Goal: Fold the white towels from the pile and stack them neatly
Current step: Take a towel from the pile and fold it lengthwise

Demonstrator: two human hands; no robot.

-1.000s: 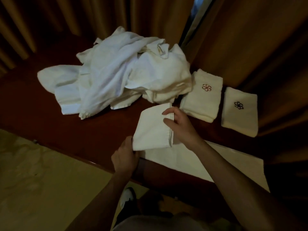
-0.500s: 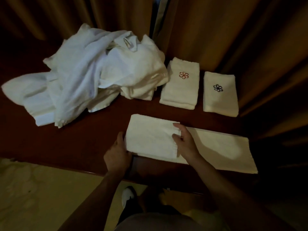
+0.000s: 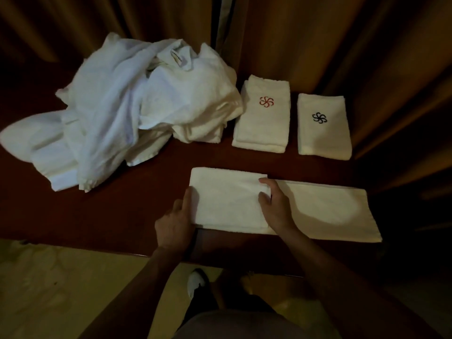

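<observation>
Item: white towels, folding in progress, on a dark red surface [image 3: 122, 216] before brown curtains [image 3: 342, 45]. Done: two folded towels lie side by side at the far right, just apart, one with a red emblem [image 3: 263, 118] and one with a dark emblem [image 3: 322, 128]; whether either is more than a single towel cannot be told, though the red-marked one shows layered edges. In hand: one long towel [image 3: 325, 211] lies flat along the near edge, its left end turned over onto itself as a flap that covers roughly the left third. Left to do, as judged: finish this towel's remaining folds, set it with the finished ones, then work through the unfolded pile [image 3: 137, 106], a large crumpled heap at the far left that touches the red-marked towel's left side; the greater part of the task remains. Left hand [image 3: 175, 226]: at the towel's folded left edge, fingers together and loosely curled, tips touching that edge; a true grip cannot be confirmed. Right hand [image 3: 276, 206]: on the flap's free right edge, fingers close together and bent, tips pressing down onto it.
</observation>
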